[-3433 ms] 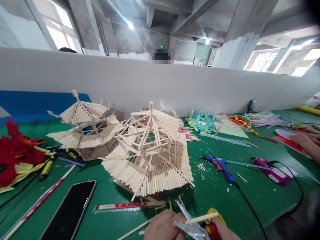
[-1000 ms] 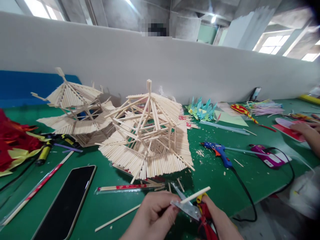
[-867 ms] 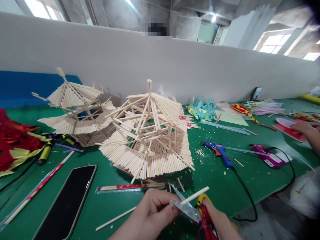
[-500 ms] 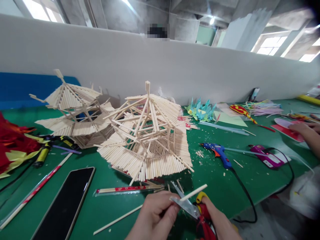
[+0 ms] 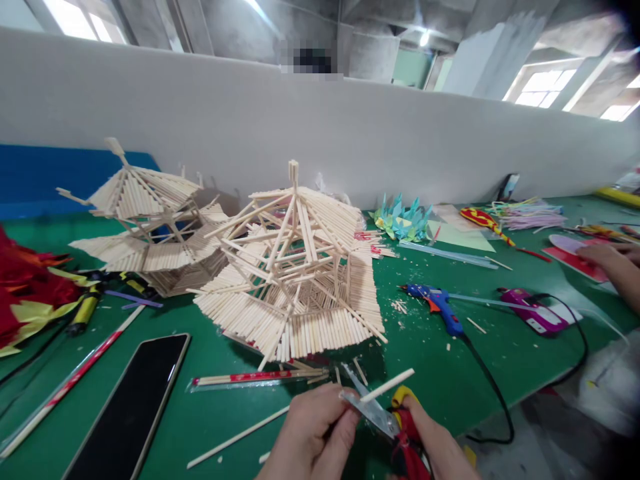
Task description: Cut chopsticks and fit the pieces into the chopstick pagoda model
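My left hand [image 5: 317,427] pinches a thin wooden stick [image 5: 387,385], whose free end points up to the right. In my right hand [image 5: 433,433] are scissors [image 5: 374,415] with red and yellow handles; their parted blades lie around the stick close to my left fingertips. Just beyond my hands stands a pavilion model [image 5: 295,280] built of wooden sticks, its roof partly covered. A second stick pavilion [image 5: 150,227] is behind it on the left. Another wooden stick [image 5: 240,437] extends out from beside my left hand over the green table.
A phone [image 5: 130,407] and wrapped chopsticks [image 5: 255,378] lie nearby. Right of the model are a blue glue gun [image 5: 435,305] with a trailing cord, a purple device [image 5: 535,312] and teal paper craft [image 5: 403,217]. Another person's hand [image 5: 607,260] is at the far right.
Hands, scissors and stick hold nearly the same pose. A short pale stick end now shows left of my left wrist. The view has shifted very slightly.
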`<state>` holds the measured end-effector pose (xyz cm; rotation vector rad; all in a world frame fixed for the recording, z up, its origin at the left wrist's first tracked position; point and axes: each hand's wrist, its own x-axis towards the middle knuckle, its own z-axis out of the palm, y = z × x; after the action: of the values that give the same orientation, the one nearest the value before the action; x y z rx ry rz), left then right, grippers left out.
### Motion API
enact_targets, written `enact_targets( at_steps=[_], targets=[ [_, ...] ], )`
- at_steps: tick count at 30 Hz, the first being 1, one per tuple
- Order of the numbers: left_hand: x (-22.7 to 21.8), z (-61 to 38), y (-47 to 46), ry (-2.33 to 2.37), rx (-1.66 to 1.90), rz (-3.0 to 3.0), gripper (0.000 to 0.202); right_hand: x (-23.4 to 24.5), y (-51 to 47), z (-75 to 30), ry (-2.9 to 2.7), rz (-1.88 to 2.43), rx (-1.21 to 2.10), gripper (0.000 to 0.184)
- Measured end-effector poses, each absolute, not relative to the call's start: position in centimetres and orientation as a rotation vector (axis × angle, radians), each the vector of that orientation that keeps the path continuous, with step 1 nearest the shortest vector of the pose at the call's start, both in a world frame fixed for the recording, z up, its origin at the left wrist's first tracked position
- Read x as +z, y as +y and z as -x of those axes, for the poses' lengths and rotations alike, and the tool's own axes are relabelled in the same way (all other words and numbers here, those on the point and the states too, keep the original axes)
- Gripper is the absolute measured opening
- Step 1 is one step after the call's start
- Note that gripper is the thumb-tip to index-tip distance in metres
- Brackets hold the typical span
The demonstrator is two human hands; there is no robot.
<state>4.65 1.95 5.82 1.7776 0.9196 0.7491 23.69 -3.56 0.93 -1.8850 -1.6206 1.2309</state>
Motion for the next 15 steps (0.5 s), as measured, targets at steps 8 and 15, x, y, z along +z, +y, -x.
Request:
enact_targets(
  at_steps=[8, 15],
  targets=[
    [6.0, -4.0, 2.3, 0.786, 0.629, -1.378, 0.039, 1.4, -3.6, -23.9, -1.696, 1.947, 1.226, 0.048],
    [5.1, -4.7, 1.7, 0.696, 0.809, -1.627, 0.035, 3.1, -3.7, -25.3, -1.78, 1.95, 1.089, 0.043]
  ],
)
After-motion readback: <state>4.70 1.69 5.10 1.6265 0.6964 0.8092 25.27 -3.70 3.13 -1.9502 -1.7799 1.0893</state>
